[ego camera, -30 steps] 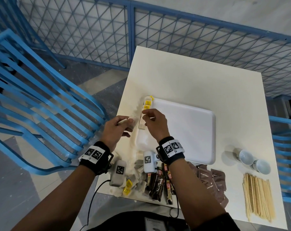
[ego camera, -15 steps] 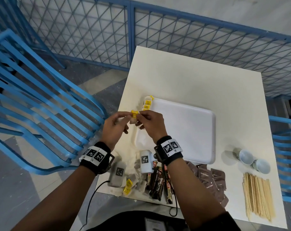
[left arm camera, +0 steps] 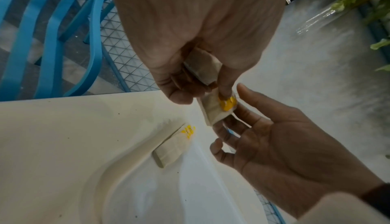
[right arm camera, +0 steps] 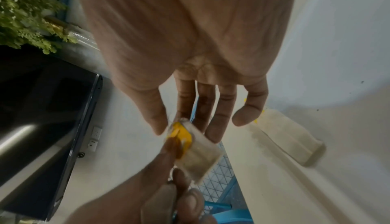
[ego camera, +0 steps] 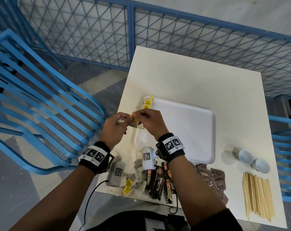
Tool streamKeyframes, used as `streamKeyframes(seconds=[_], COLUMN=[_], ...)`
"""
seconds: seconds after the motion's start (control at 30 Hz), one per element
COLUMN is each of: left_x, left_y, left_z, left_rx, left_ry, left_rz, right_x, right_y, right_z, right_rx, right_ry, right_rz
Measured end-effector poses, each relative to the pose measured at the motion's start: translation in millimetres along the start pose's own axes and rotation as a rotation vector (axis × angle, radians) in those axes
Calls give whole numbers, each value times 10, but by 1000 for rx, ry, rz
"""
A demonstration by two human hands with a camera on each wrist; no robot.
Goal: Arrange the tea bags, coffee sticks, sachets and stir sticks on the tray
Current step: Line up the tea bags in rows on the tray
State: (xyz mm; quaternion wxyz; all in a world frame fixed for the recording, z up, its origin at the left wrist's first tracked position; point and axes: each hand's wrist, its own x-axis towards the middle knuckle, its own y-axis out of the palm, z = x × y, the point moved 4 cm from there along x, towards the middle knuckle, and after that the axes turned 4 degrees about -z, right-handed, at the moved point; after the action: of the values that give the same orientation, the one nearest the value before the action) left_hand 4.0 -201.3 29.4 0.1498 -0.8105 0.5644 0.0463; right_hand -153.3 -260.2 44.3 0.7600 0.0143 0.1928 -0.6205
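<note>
Both hands meet above the left rim of the white tray (ego camera: 191, 130). My left hand (ego camera: 124, 120) grips a small stack of tea bags (left arm camera: 202, 66), its thumb pressing the yellow tag of the front tea bag (ego camera: 134, 124) (left arm camera: 213, 111) (right arm camera: 196, 152). My right hand (ego camera: 139, 115) pinches that bag's tagged end between thumb and fingers. A short row of tea bags (ego camera: 147, 102) (left arm camera: 171, 146) (right arm camera: 289, 137) lies along the tray's left edge. Near the front edge of the table lie loose tea bags (ego camera: 129, 184), coffee sticks (ego camera: 158, 182), brown sachets (ego camera: 211, 179) and wooden stir sticks (ego camera: 258, 197).
Two small white cups (ego camera: 245, 156) stand right of the tray. A blue slatted chair (ego camera: 33, 97) is close on the left and a blue mesh fence (ego camera: 158, 30) runs behind the table. Another blue chair (ego camera: 288, 155) is at the right.
My right hand came off the row on the tray and moved left to the left hand. Both hands now hold a yellow-tagged tea bag between them.
</note>
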Motion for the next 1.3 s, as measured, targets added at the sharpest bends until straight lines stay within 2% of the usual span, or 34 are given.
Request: streamKeyframes(seconds=[0.17,0.27,0.5,0.67,0.7,0.8,0.87,0.93,1.07,1.1,1.23,1.3], left_x=[-9,-25,-55,-46,-48,-49,-46,-38,-20,-27,-57,-67], left_y=[-4,1,4,24,41,76,81,80,72,74,76,65], left_z=[-23,-84,-209,-248,-257,-258,-236,-230,-207,-212,-223,-227], left_rx=[-27,23,152,149,103,-27,-73,-102,-112,-105,-66,-66], left_ry=[52,138,353,430,409,220,160,147,130,135,141,145], left_rz=[22,16,36,16,28,30,18,2,-21,-15,-3,-3], right_x=[23,22,34,0,-17,-55,-79,-85,-24,-16,-36,-37], right_y=[-70,-101,-138,-90,-81,-74,-75,-95,-192,-194,-132,-118], right_z=[32,29,-34,-111,-117,-129,-145,-145,-56,-19,132,143], right_rx=[122,154,151,150,157,175,138,67,-27,-14,-9,-44], right_ry=[37,78,178,237,236,218,202,186,47,1,-199,-250], right_rz=[15,42,219,329,336,365,383,334,44,9,45,54])
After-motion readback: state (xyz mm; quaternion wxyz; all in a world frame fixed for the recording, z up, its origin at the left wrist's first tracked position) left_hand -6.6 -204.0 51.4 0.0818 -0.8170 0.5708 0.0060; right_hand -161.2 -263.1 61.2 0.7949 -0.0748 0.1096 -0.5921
